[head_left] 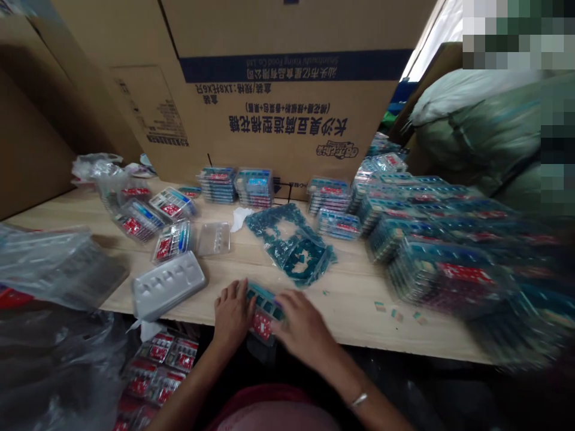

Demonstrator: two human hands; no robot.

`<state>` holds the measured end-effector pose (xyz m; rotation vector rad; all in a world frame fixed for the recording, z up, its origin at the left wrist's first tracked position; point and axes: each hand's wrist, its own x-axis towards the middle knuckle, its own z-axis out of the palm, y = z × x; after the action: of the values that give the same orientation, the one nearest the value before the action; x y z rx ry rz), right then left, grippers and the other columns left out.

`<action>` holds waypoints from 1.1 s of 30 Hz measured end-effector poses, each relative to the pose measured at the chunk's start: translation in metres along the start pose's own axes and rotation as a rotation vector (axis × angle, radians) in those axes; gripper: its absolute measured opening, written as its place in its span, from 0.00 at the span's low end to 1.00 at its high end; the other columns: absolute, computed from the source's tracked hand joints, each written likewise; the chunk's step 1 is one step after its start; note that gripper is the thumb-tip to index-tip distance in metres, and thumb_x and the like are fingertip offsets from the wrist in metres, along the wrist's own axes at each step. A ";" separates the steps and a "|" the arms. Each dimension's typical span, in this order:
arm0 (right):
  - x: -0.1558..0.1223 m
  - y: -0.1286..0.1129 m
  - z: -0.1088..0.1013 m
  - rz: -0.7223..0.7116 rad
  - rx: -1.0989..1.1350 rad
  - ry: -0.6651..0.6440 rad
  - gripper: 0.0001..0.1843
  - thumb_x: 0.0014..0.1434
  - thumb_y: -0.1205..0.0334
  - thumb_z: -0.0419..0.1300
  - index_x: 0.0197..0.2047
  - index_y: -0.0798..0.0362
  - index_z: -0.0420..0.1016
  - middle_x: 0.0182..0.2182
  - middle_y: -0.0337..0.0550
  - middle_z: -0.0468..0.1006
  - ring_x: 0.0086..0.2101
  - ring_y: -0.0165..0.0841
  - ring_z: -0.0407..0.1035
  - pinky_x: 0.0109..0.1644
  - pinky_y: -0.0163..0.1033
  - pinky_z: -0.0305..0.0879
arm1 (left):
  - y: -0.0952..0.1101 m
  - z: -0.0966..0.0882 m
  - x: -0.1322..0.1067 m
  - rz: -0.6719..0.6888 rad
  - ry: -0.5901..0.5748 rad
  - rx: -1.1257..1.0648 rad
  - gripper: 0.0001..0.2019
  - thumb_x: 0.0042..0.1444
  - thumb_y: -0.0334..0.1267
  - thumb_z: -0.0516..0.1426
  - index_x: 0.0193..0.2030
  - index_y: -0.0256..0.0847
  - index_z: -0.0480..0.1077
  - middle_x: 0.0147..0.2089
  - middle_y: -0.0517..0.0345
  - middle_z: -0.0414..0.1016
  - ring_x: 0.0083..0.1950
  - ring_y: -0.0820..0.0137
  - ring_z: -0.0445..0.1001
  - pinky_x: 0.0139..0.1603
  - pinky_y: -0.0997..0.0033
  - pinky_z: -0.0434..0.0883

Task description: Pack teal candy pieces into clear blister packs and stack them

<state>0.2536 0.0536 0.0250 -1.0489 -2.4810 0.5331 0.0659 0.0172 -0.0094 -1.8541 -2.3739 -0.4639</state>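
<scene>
Left hand (pixel 232 314): I see it curled over the near-left side of the pack, fingers pressed down on it.
Right hand (pixel 303 323): I see its fingers laid across the pack's right side, closing toward the left hand.
Blister pack (pixel 264 311): I have it pressed between both hands at the tabletop's (pixel 341 305) near edge, its red-and-teal card showing through clear plastic.
Left of the blister pack: a silver-grey moulded tray (pixel 167 286) lies just beside the left hand, with a clear empty tray (pixel 214 238) and loose packs beyond it.
Ahead of the blister pack: teal plastic offcuts (pixel 291 245) lie in a heap, and a printed cardboard carton (pixel 287 72) stands behind them.
Right of the blister pack: tall stacks of packs (pixel 440 251) crowd the tabletop, blurred in my view; small card scraps (pixel 395 314) lie nearer.
Below the blister pack: more red packs (pixel 159 371) sit in a dim pile under the edge.
Risk: the pack sits right at the edge, so I judge a slackened grip could drop it onto that pile. A careless elbow could topple the stacks, since they look loosely piled.
</scene>
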 end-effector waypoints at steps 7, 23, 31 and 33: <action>0.008 -0.046 0.082 -0.091 -0.499 -0.056 0.27 0.54 0.70 0.58 0.58 0.66 0.63 0.53 0.72 0.68 0.53 0.56 0.65 0.47 0.59 0.67 | -0.030 -0.001 -0.009 -0.047 0.058 -0.542 0.22 0.54 0.51 0.51 0.45 0.36 0.73 0.35 0.50 0.76 0.34 0.63 0.74 0.36 0.62 0.74; 0.087 0.118 -0.133 0.034 -0.501 0.315 0.24 0.56 0.74 0.50 0.56 0.53 0.67 0.54 0.51 0.71 0.53 0.39 0.64 0.57 0.46 0.60 | -0.037 0.012 -0.005 0.010 0.163 -0.517 0.18 0.58 0.53 0.47 0.29 0.47 0.70 0.28 0.60 0.76 0.28 0.67 0.77 0.28 0.71 0.73; 0.117 0.227 -0.073 0.205 -0.624 0.234 0.34 0.56 0.46 0.53 0.59 0.61 0.63 0.58 0.63 0.65 0.57 0.53 0.58 0.55 0.57 0.57 | -0.026 0.016 -0.018 0.086 0.266 -0.203 0.12 0.61 0.34 0.47 0.27 0.45 0.64 0.26 0.60 0.70 0.26 0.72 0.73 0.26 0.76 0.68; 0.120 0.241 -0.069 0.210 -0.587 0.232 0.37 0.53 0.43 0.53 0.59 0.60 0.63 0.58 0.62 0.65 0.56 0.54 0.58 0.54 0.58 0.58 | -0.023 0.016 -0.017 0.087 0.276 -0.138 0.11 0.60 0.32 0.47 0.26 0.44 0.64 0.26 0.59 0.70 0.26 0.73 0.72 0.26 0.76 0.68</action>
<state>0.3520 0.3110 -0.0083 -1.4968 -2.3754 -0.2792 0.0496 0.0007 -0.0331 -1.8015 -2.1209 -0.8337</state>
